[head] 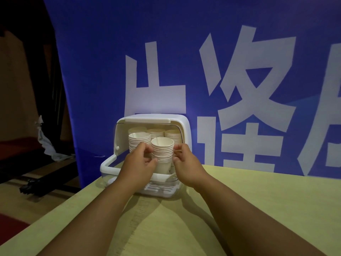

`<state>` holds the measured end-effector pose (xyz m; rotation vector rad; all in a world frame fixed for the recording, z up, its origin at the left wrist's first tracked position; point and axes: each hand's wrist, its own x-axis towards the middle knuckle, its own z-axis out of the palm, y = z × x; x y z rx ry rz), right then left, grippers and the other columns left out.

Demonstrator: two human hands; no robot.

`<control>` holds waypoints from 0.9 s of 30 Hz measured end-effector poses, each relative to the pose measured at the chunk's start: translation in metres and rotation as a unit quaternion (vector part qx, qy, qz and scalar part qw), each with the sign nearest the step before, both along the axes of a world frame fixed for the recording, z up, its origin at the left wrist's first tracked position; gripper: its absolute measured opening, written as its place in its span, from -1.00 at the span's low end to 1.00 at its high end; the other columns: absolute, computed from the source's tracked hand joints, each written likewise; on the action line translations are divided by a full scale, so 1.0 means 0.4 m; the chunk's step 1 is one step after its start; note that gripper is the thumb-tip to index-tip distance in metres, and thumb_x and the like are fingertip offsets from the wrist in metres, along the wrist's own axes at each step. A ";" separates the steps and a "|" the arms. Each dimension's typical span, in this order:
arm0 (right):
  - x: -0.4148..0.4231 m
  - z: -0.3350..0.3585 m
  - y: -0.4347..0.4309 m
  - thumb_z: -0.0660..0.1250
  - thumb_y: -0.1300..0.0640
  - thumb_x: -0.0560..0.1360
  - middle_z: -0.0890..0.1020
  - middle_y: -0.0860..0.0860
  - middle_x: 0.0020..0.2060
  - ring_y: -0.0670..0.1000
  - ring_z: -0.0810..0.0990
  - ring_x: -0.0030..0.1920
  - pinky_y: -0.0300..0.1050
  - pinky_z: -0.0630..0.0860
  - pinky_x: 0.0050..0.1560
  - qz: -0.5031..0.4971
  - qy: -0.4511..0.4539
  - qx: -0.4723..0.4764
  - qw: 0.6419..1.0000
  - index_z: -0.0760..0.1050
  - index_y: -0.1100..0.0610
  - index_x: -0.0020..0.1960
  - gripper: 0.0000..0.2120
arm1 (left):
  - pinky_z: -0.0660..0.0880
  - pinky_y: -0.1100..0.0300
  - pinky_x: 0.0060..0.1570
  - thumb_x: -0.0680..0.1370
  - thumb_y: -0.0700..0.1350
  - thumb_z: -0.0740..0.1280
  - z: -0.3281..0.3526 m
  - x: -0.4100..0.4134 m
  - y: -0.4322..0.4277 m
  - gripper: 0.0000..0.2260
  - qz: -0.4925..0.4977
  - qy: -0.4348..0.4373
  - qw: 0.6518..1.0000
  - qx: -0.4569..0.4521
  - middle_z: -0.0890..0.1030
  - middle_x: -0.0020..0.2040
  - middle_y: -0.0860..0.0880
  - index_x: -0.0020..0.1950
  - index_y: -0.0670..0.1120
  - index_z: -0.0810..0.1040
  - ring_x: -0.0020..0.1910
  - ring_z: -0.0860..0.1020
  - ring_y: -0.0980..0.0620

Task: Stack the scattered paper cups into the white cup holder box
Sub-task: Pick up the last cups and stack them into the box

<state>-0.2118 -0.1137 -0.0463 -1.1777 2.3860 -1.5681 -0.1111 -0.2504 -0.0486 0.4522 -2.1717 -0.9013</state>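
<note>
Hanging behind everything, a blue banner [184, 52] with large white characters fills the view from nine o'clock round to three, and the pale desk [258, 209] spreads below it from four to eight. At the desk's far edge, near the middle of the view, stands the white cup holder box [184, 130], its cover lifted back over the top and its mouth facing the person. A low front rail [108, 166] crosses the opening at six o'clock. Inside, three rear stacks [156, 132] of paper cups stand along the back at twelve, and a front stack [139, 139] stands at ten. The held stack [163, 150] is upright in the front middle of the box, mouth up, its long axis running twelve to six. Its foot is hidden behind the rail, so I cannot tell whether it rests on the box floor yet. The left hand [138, 163] is at nine o'clock of that stack and the right hand [186, 161] at three, both equally near, each grip closed on the stack's side with curled fingers and thumb. The coming move, as I judge it, turns on that vertical axis: the stack should go straight down toward six beside the front stack, then both grips part outward, toward nine and three, without nudging the neighbours.
</note>
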 end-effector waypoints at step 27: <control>-0.014 0.035 0.015 0.26 0.19 0.61 0.03 -0.15 0.63 0.07 0.03 0.59 0.20 0.21 0.54 -0.067 0.129 0.038 0.989 -0.04 -0.06 0.66 -0.26 | -0.06 -0.18 0.58 0.55 0.09 0.14 0.155 -0.044 -0.032 -0.32 0.086 -0.060 0.964 -0.243 0.02 0.70 0.09 0.68 0.12 0.06 0.66 -0.03 0.03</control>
